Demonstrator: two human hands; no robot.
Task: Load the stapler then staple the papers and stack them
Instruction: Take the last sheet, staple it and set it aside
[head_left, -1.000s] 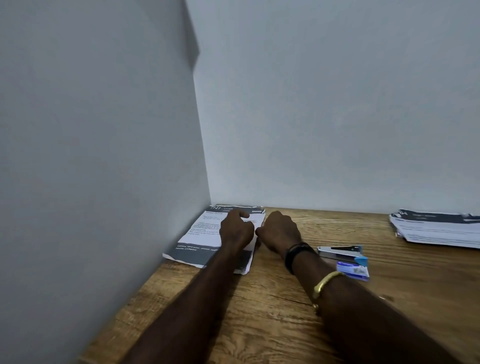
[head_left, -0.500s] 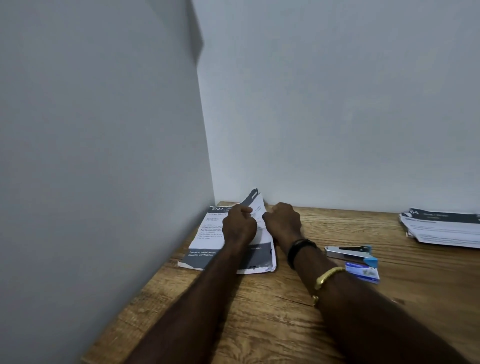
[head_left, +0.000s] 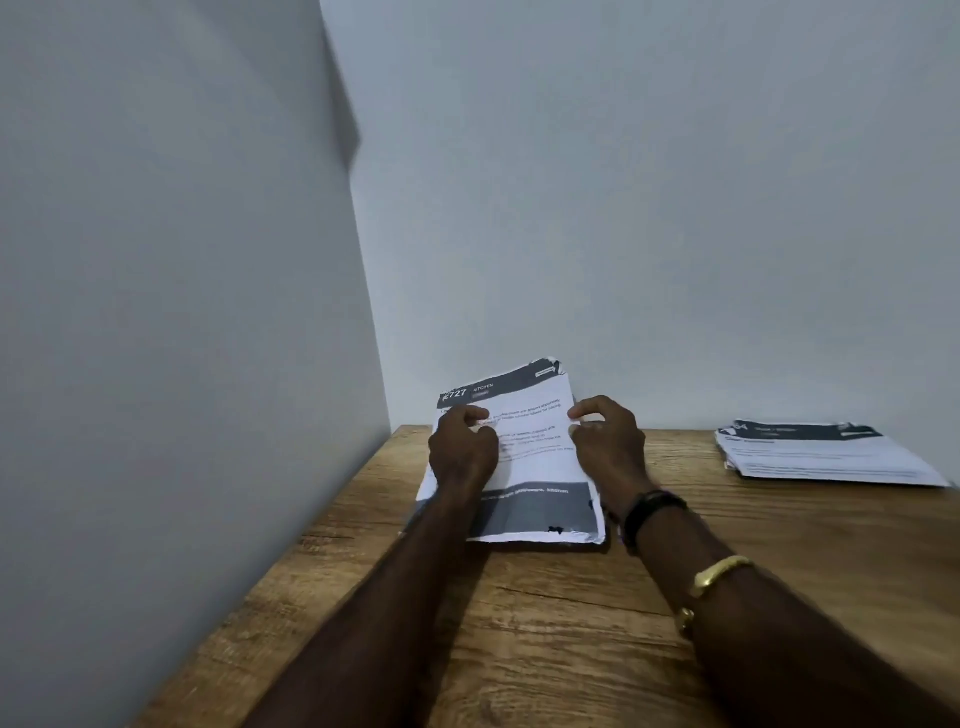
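I see the left hand (head_left: 462, 449) curled round the left edge of a set of papers (head_left: 527, 415), and the right hand (head_left: 608, 447) pinching its right edge. The set's far end tilts up toward the wall (head_left: 623, 208), with its near edge low at the tabletop (head_left: 561, 634). Another paper stack (head_left: 821, 454) lies well apart, far right.

The table (head_left: 561, 649) across the lower frame is seen as wood, with a marked brown grain and a dull finish. The papers (head_left: 535, 415) at centre are matt printed paper, white with dark grey bands, ragged at the lower edge. The stack (head_left: 826, 460) at the right edge is of the same matt paper. The walls (head_left: 623, 208) are shown smooth and matt. At lower right a black band (head_left: 652, 512) looks matt, and a bracelet (head_left: 719, 569) is of shiny gold-coloured metal.
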